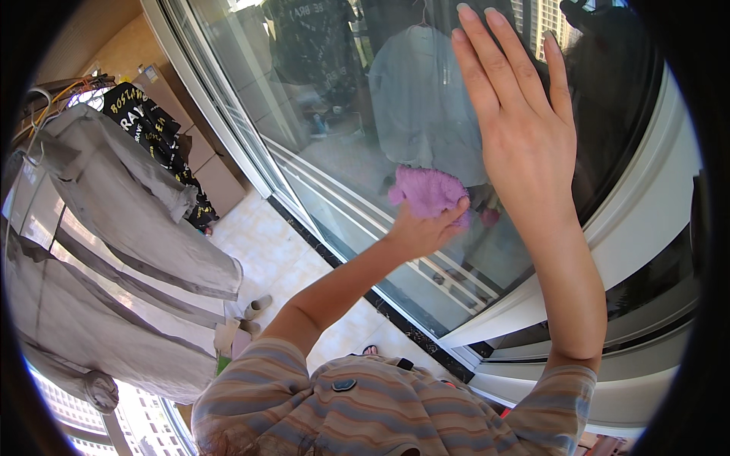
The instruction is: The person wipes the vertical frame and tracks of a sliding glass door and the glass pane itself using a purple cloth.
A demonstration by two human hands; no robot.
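A pink-purple fluffy cloth lies against the large glass pane of a sliding door. My left hand holds the cloth to the lower part of the glass, with the thumb and fingers partly over and behind its lower edge. Higher up and to the right, my right hand is raised flat in front of the pane, its back towards me and its fingers spread, holding nothing. Whether its palm touches the glass cannot be told. Hanging clothes and buildings show as reflections in the pane.
Grey garments and a black printed garment hang on hangers at the left. A white door frame curves along the right. Below the glass runs a dark sill. Slippers stand on the pale tiled floor.
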